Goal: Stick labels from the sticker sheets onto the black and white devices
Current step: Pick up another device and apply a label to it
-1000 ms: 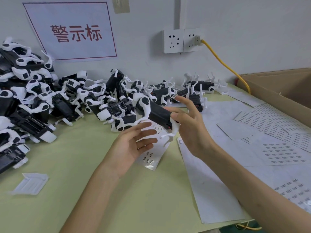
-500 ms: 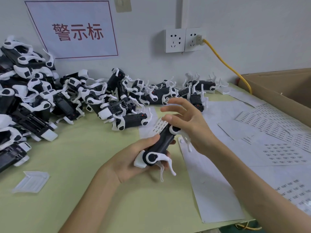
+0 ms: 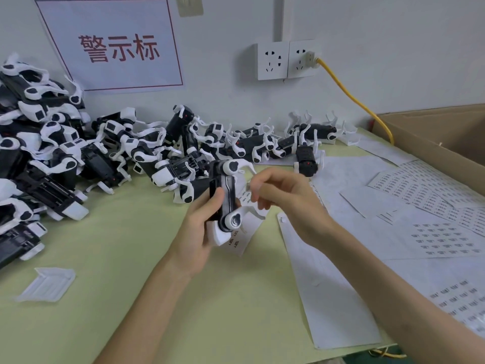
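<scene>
Green worktop [image 3: 110, 258] carried everything, below a white wall [image 3: 393, 48] with a red-lettered sign [image 3: 115, 46] at eleven o'clock and two sockets [image 3: 286, 60] at twelve, a yellow cable [image 3: 351, 98] plugged into one. A cardboard box [image 3: 433, 137] stood at two o'clock. Black and white devices [image 3: 65, 153] lay heaped from nine to twelve o'clock, and sticker sheets [image 3: 433, 232] spread at three.

One device [image 3: 225, 195], lifted off the heap by the right hand a second earlier and then slanted low in the left palm, now stood upright at the centre. The left hand [image 3: 199, 232] was wrapped round its lower half. The right hand [image 3: 283, 203] had let go and hovered at the device's three o'clock, fingertips pinched together; whether they held a label could not be told. Picking looked finished, sticking not yet done. A small label strip [image 3: 237, 243] lay beneath.
</scene>
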